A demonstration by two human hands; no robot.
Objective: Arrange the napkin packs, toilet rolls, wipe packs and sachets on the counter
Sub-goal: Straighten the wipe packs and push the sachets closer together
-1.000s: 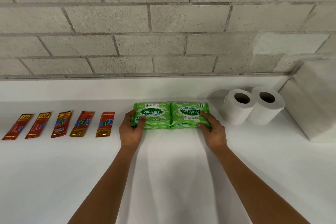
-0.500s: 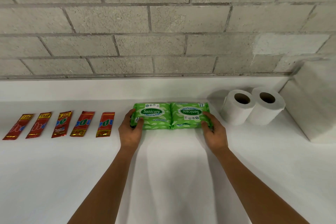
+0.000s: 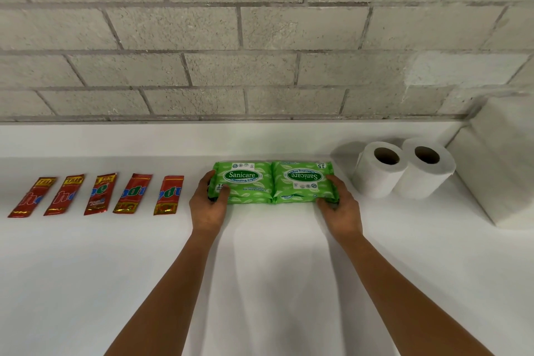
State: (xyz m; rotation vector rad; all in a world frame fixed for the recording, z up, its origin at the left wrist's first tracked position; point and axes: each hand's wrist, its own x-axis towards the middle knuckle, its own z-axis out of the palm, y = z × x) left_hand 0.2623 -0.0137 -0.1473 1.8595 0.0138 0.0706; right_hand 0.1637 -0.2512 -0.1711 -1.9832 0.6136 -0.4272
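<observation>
White counter (image 3: 260,283) under a grey block wall (image 3: 260,37). Two green Sanicare wipe packs (image 3: 273,182) lie flat, side by side and touching, the right one turned upside down. Left hand (image 3: 208,205) grips the outer end of the left pack, thumb on top; right hand (image 3: 339,208) grips the outer end of the right pack. Five red sachets (image 3: 95,193) in a row beyond the left hand; two toilet rolls (image 3: 403,167) upright beyond the right hand, white napkin packs (image 3: 502,165) past those. Judgement: squaring step. Press both ends inward evenly, keep front edges level with the sachet row, then let go without dragging.
</observation>
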